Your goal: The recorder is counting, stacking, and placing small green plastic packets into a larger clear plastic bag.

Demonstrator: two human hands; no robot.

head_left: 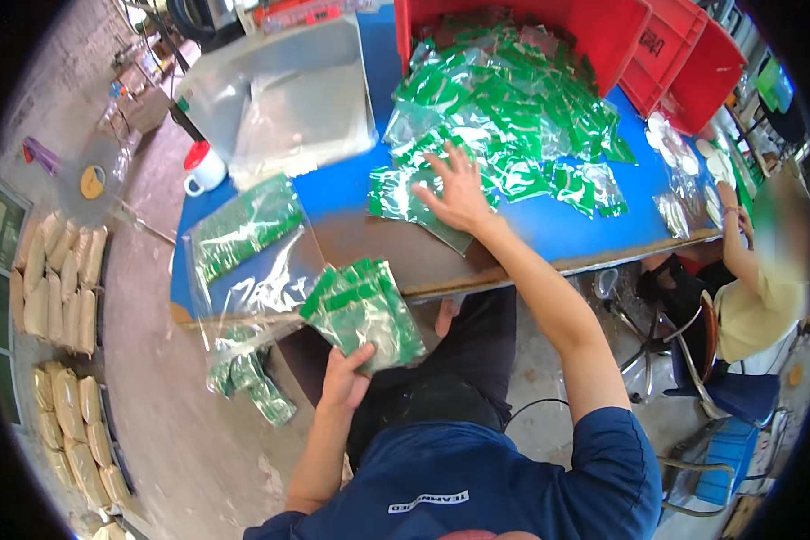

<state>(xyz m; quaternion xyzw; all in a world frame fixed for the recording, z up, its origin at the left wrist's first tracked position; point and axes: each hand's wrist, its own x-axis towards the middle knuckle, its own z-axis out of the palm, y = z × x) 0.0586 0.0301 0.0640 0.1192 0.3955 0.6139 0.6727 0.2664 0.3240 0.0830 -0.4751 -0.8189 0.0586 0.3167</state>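
Observation:
My left hand [346,373] grips a small stack of green-and-clear plastic packets [365,310], thumb on top, in front of the table's near edge. Fingers spread, my right hand [460,191] lies on a few loose green packets [396,195] on the blue tabletop. Beyond it a big heap of similar packets [513,108] spills from a tipped red crate [603,36]. To the left, a large clear plastic bag [274,288] with green packets inside lies across the table edge. Below that bag, more green packets [259,382] show near my left leg; what supports them is hidden.
A pale bin [207,90] and a white mug [209,169] with a red top stand at the left. Another red crate [670,54] and white discs [673,148] are at the right, where a person in a yellow shirt [760,306] sits. Filled brown sacks [58,279] line the left.

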